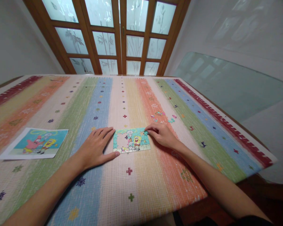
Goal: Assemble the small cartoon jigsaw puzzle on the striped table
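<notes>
Hands — L (97, 147) flat, R (161, 134) — on puzzle (131, 140)

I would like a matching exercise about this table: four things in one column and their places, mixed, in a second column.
Things:
1. small half-finished cartoon jigsaw puzzle
2. printed cartoon reference picture on white paper
3. loose coloured puzzle pieces
4. left hand

Places:
A. far left on the striped tablecloth
B. flat against the puzzle's left edge
C. between both hands
D. beyond the right hand, on the orange stripe

Pairs: 1-C, 2-A, 3-D, 4-B
</notes>
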Demonstrator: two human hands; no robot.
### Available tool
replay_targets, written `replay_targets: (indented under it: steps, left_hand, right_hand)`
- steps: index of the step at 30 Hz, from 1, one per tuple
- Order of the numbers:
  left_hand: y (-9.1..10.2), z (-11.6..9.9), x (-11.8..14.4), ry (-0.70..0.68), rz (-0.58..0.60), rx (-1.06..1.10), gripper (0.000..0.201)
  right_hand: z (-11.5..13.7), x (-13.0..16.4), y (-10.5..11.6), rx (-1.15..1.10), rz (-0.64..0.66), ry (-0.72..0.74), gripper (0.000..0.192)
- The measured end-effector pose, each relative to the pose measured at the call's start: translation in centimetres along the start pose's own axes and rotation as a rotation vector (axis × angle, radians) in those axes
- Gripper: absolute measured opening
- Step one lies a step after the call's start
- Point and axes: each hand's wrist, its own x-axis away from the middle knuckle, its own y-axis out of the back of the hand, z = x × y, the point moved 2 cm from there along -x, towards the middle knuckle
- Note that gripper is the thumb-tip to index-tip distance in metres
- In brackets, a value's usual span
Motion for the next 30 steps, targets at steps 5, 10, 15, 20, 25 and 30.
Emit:
replay_targets:
  steps: [5,10,15,20,25,30]
  left_hand:
    - [0.0,0.0,0.0,0.001,-0.002,0.018,0.083]
    - [-0.2,0.1,0.0,0.013,-0.008,0.029,0.083]
    - [-0.3,0.2,0.1,0.013,-0.004,0.025,0.084]
    - [-0.2,0.2,0.0,0.011,0.005,0.028,0.083]
    - [-0.1,0.1,0.0,0.013,0.005,0.034,0.083]
    - [-0.1,0.1,0.0,0.014,0.001,0.037,0.083]
  right_hand:
    - [-0.6,0.0,0.3,0.015,0.014,0.01,0.019]
    - [-0.5,0.1,-0.2,0.064,0.028,0.039,0.025]
    - [0.1,0.1,0.3,0.051,0.02,0.074,0.026]
    - [0.5,0.3,1.1,0.148,-0.006,0.071,0.003]
    - [0.7,0.6,0.7,0.207,0.054,0.082,0.01]
    - [0.9,0.7,0.6,0.193,0.09,0.099,0.005]
